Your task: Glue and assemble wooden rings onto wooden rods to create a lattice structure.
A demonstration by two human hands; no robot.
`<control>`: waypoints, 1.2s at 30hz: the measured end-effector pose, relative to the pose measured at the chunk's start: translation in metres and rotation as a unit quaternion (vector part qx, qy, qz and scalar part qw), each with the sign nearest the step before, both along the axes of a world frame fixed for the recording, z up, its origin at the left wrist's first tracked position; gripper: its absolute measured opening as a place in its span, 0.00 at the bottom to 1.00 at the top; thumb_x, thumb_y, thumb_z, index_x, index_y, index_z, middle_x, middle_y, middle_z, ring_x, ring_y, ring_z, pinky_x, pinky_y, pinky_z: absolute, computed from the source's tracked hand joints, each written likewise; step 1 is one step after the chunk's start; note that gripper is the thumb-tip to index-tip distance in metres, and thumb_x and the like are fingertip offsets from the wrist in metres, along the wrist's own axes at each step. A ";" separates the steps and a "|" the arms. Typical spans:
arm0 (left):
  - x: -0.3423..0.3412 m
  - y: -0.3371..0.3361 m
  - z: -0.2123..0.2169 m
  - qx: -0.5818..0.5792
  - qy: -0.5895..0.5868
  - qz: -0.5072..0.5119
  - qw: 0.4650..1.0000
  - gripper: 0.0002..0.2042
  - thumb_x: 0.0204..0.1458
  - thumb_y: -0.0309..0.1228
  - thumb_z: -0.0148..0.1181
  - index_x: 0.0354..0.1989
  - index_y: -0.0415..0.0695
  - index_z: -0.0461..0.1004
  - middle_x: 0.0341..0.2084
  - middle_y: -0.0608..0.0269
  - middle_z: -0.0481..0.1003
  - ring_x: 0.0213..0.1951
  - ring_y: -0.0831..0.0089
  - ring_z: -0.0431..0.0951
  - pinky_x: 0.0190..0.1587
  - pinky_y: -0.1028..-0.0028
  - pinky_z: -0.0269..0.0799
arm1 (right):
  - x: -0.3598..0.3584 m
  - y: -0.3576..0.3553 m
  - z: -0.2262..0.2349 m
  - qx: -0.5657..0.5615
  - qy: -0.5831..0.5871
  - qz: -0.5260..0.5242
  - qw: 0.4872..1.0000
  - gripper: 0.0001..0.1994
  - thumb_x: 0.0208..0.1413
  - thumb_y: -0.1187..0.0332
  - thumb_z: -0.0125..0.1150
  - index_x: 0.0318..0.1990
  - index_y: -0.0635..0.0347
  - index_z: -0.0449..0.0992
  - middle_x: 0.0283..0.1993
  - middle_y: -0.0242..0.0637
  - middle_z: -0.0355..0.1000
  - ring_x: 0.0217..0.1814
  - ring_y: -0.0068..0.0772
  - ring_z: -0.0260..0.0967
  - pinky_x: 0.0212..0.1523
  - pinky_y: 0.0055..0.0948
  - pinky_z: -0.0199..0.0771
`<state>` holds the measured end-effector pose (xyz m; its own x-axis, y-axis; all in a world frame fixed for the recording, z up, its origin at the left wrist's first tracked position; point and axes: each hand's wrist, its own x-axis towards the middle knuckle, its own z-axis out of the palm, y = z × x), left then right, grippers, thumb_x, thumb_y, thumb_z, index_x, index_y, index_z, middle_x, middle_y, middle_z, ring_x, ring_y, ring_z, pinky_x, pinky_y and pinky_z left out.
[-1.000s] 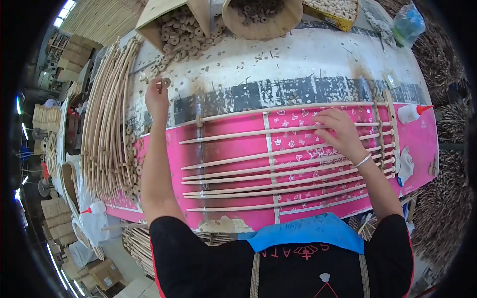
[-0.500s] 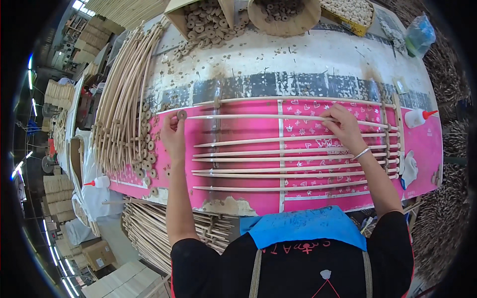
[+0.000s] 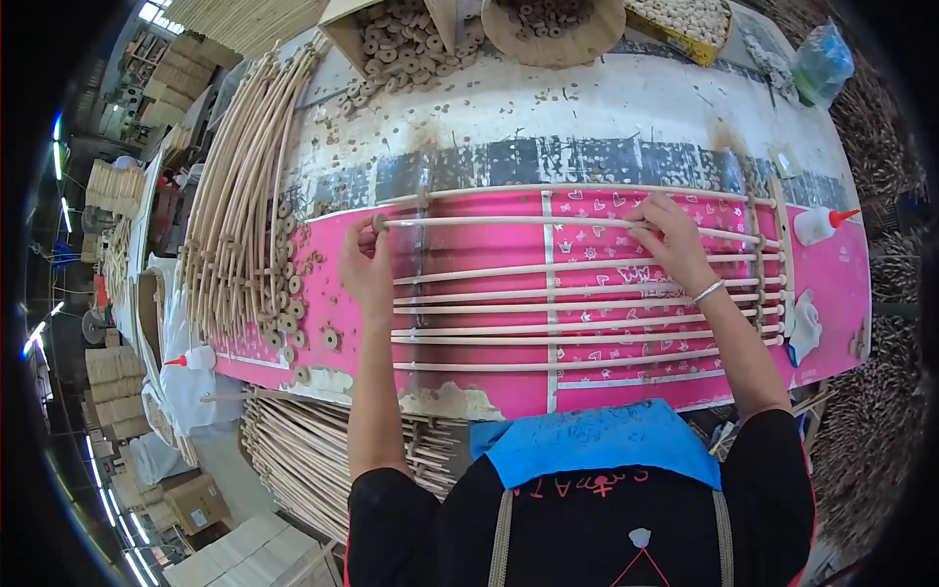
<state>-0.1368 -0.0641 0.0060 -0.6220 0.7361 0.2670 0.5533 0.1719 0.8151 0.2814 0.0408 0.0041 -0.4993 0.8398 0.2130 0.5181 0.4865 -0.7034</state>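
Note:
My left hand (image 3: 366, 272) pinches a small wooden ring (image 3: 380, 223) between thumb and fingers at the left tip of a thin wooden stick (image 3: 509, 221). Whether the tip is inside the hole cannot be made out. My right hand (image 3: 675, 243) grips the same stick right of its middle, with fingers closed round it. Nearer me, several similar sticks (image 3: 489, 307) lie side by side, their right ends at an upright wooden strip (image 3: 785, 240). One more stick (image 3: 489, 193) lies just beyond the held one, with a ring near its left end.
Bundled sticks (image 3: 235, 196) with rings on them lie at the left, beside loose rings (image 3: 296, 308). Boxes of rings (image 3: 391, 39) and a yellow tray (image 3: 699, 44) of pale pieces stand at the back. A red-tipped white bottle (image 3: 817, 226) stands right; another bottle (image 3: 201, 358) is left.
My left hand has moved right with the ring, which now meets the stick's tip. The stick's left end sits slightly further right. My right hand has barely shifted.

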 end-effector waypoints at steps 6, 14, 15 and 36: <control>0.014 0.004 -0.009 0.001 0.029 -0.026 0.999 0.11 0.54 0.21 0.63 0.46 0.41 0.79 0.28 0.64 0.78 0.30 0.77 0.77 0.34 0.74 0.73 | 0.007 0.001 0.002 0.040 -0.017 -0.001 0.999 0.07 0.53 0.75 0.66 0.40 0.62 0.78 0.38 0.37 0.67 0.41 0.37 0.70 0.42 0.33 0.71; 0.029 0.008 -0.019 -0.006 0.047 -0.043 0.998 0.12 0.54 0.21 0.64 0.47 0.41 0.79 0.29 0.62 0.78 0.31 0.73 0.79 0.34 0.72 0.75 | 0.006 0.006 0.000 0.097 -0.043 -0.003 0.994 0.07 0.58 0.69 0.63 0.41 0.60 0.79 0.37 0.38 0.71 0.42 0.41 0.72 0.42 0.37 0.73; 0.031 0.009 -0.019 -0.013 0.061 -0.047 0.997 0.12 0.54 0.22 0.64 0.47 0.41 0.79 0.29 0.61 0.79 0.31 0.72 0.79 0.35 0.72 0.75 | 0.007 0.006 -0.001 0.096 -0.045 -0.005 0.994 0.07 0.58 0.69 0.63 0.41 0.60 0.79 0.37 0.38 0.71 0.42 0.41 0.72 0.42 0.37 0.73; 0.039 0.024 -0.035 -0.004 0.245 -0.071 0.967 0.10 0.57 0.25 0.62 0.46 0.40 0.78 0.34 0.57 0.78 0.36 0.61 0.79 0.39 0.66 0.74 | 0.007 0.020 -0.022 0.100 -0.033 -0.021 0.994 0.07 0.55 0.66 0.66 0.36 0.57 0.78 0.38 0.37 0.73 0.42 0.41 0.72 0.44 0.38 0.73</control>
